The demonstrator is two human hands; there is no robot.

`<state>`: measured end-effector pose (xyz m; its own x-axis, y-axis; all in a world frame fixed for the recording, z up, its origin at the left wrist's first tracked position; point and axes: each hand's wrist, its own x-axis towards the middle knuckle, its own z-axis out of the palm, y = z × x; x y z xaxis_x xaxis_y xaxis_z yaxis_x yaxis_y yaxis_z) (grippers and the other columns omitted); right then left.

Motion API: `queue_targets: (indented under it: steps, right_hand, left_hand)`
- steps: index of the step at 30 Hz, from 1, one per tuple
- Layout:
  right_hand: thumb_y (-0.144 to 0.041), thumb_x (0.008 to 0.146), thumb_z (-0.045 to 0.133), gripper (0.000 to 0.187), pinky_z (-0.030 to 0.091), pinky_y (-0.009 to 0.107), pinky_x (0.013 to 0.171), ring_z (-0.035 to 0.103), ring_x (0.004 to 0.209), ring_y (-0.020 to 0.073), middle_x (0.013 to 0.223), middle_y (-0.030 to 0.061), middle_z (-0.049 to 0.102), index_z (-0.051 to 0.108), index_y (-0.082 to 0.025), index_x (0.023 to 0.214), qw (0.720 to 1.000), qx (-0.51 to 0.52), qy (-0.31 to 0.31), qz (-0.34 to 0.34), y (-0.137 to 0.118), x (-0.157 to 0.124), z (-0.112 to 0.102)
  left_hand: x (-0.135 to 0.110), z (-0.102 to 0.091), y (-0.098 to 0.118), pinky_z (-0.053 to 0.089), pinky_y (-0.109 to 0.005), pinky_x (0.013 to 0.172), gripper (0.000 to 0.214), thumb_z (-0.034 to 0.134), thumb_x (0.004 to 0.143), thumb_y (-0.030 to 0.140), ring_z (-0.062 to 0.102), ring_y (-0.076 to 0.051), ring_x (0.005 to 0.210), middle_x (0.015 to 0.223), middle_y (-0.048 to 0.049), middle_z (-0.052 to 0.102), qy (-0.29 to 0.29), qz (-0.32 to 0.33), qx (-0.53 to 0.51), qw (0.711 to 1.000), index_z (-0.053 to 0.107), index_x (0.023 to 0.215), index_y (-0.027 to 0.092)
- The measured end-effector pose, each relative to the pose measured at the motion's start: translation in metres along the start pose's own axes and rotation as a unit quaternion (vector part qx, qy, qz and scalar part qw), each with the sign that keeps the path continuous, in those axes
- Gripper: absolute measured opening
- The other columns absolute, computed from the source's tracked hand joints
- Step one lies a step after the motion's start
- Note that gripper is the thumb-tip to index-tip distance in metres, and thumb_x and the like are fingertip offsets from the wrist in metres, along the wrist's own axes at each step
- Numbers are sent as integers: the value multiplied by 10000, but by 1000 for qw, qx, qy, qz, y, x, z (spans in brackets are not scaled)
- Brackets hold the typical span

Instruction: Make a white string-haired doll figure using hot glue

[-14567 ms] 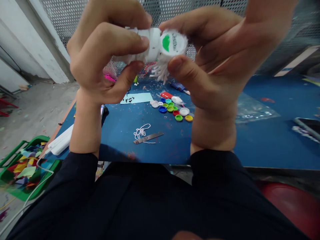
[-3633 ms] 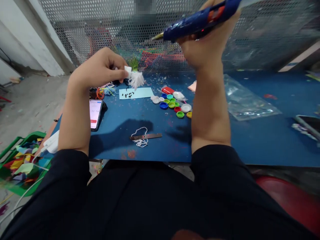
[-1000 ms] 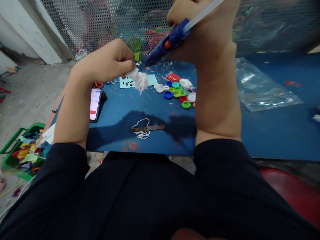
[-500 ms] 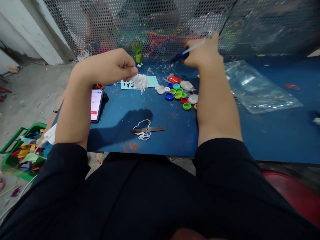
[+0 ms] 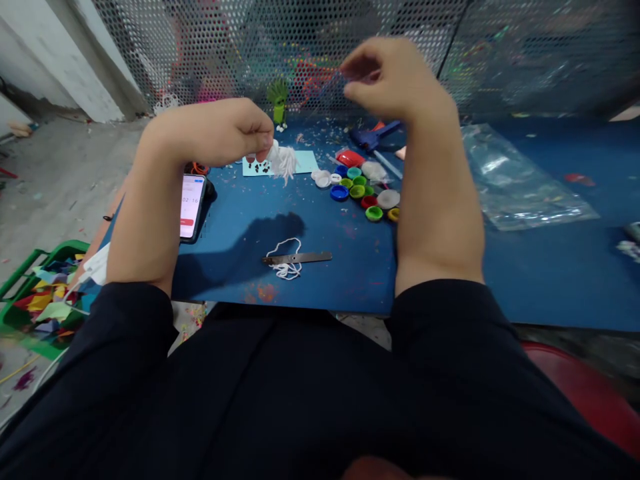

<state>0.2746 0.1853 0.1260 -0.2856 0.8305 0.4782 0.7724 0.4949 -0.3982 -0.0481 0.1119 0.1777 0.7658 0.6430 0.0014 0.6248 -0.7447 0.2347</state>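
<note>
My left hand (image 5: 245,132) is closed, its thumb and fingers pinching a white yarn tassel (image 5: 283,162). The tassel's loose strands hang over a light blue card (image 5: 306,160) dotted with small black pieces. Raised near the mesh panel, my right hand (image 5: 385,75) is empty, with thumb and curled fingers apart. Below it on the table lies a blue glue gun (image 5: 370,139) with a whitish glue stick (image 5: 387,164) sticking out toward me. Close to the front edge, metal thread snips (image 5: 313,257) rest across a loose length of white yarn (image 5: 287,272).
Several colourful small pots (image 5: 357,192) stand beside a red packet (image 5: 350,158). A phone (image 5: 191,208) showing a timer lies at left, a clear plastic bag (image 5: 530,187) at right. The perforated metal panel (image 5: 240,60) borders the back. A green basket (image 5: 30,333) of scraps sits on the floor.
My right hand has let go of the glue gun, which now lies on the table, and has lifted with its fingers apart. My left hand stays nearly still with the tassel.
</note>
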Motion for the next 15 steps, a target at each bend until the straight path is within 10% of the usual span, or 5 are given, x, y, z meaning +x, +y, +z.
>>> queue_targets:
  steps: [3,6,15]
  right_hand:
    - [-91,923,777,302,579,268,863,764,970,130,1085,78,817,760,-131,1222,964,202,-24,-171,-57,-11,-9]
    - [-200,903,836,254,591,338,904,752,971,177,1084,51,798,767,-182,1146,953,150,-11,-263,-107,-33,-16]
    - [-338,999,673,207,510,505,1046,742,1142,292,1156,44,790,726,-235,1170,965,-153,-3,-213,-142,-43,-4]
  left_hand:
    - [-2,-3,7,416,-310,632,267,531,988,365,536,-135,680,776,-15,685,21,25,-7,999,700,830,231]
    - [-4,-5,14,392,-322,648,291,508,1024,351,516,-126,671,763,-5,644,52,45,-20,997,681,829,221]
    - [-8,-9,9,416,-360,683,303,521,1029,424,581,-153,734,835,-19,721,108,41,-36,993,731,885,260]
